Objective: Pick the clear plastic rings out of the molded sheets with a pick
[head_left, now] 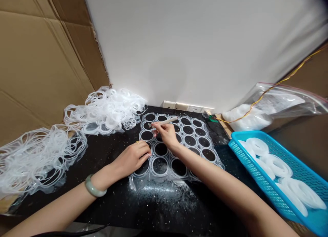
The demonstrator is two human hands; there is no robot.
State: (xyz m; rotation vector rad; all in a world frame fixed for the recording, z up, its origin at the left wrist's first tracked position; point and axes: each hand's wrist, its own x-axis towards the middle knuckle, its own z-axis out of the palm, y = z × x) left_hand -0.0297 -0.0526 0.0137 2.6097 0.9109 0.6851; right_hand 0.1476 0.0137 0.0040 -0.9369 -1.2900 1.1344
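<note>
A clear plastic sheet point(169, 162) lies flat on the black speckled tabletop point(110, 203), cut or marked with several rows of round rings that show the dark surface through them. My right hand point(166, 134) is shut on a pale slender pen-like tool point(165, 121), its tip down at a ring in the sheet's upper left. My left hand point(133, 158) rests on the sheet's left side, palm down and holding nothing. A gold finger ring point(137, 141) and a green bangle point(95, 185) sit on that hand and wrist.
Tangled heaps of clear plastic rings point(106, 110) lie left of the sheet. A blue mesh basket point(256, 168) holds white coils on the right, beside a zip bag point(282, 103) and a yellow wire point(266, 93). A wall socket strip point(187, 107) and cardboard point(43, 59) border the tabletop.
</note>
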